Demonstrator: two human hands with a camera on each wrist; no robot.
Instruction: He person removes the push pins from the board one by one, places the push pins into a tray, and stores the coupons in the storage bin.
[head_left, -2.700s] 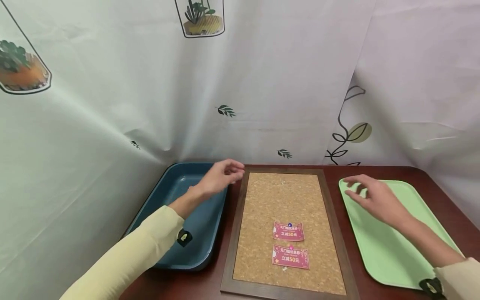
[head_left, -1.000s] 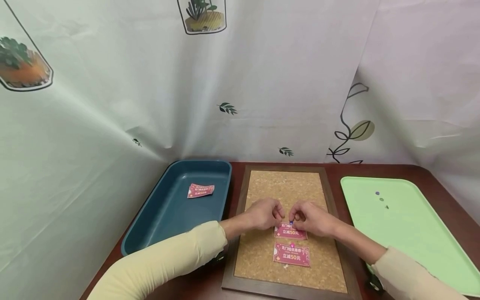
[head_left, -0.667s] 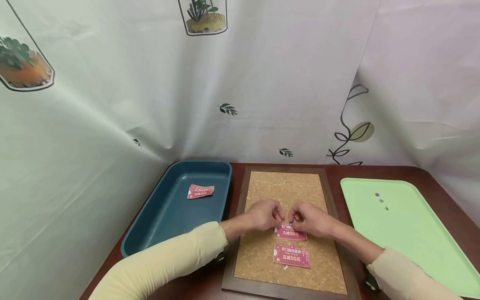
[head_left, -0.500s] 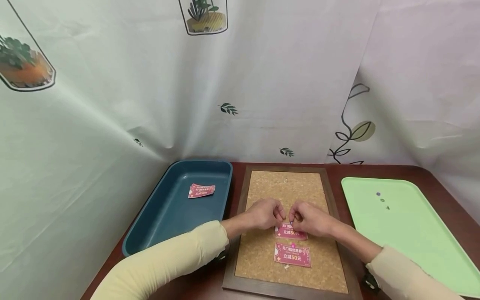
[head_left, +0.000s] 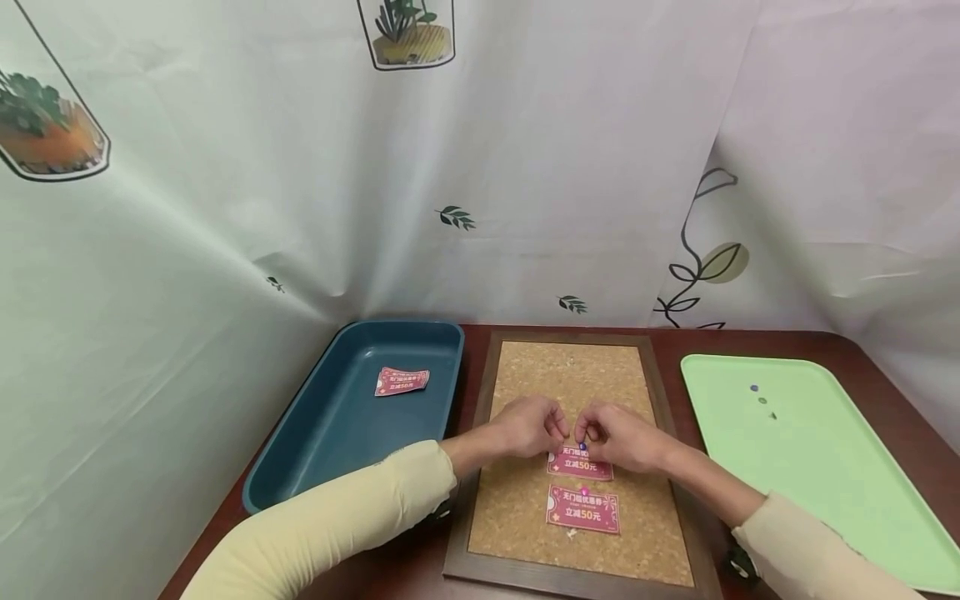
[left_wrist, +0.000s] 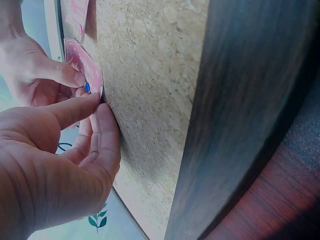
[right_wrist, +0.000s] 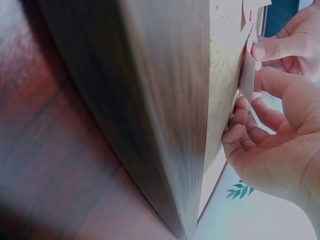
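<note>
A pink coupon (head_left: 581, 465), the upper of two on the framed cork board (head_left: 517, 517), carries a blue pushpin (left_wrist: 87, 87) near its top edge. My left hand (head_left: 527, 427) pinches the coupon's top left corner between thumb and fingers, and in the left wrist view that edge stands off the cork. Opposite it, my right hand (head_left: 618, 437) has thumb and forefinger closed about the pushpin. In the right wrist view the right hand's other fingers (right_wrist: 240, 107) curl against the board and the pin is hidden. The lower coupon (head_left: 583, 509) hangs by a pink pushpin (head_left: 584, 492).
At the left a deep blue tray (head_left: 330, 417) holds a small stack of pink coupons (head_left: 402, 381). A light green tray (head_left: 832, 467) at the right has three small pins (head_left: 762, 401) on it. Behind the dark red table (head_left: 667, 337) hangs a printed curtain (head_left: 510, 167).
From above the blue and green trays, both hands have come together at the upper coupon, taking hold of its corner and its pin. Over the last second they have barely moved.
</note>
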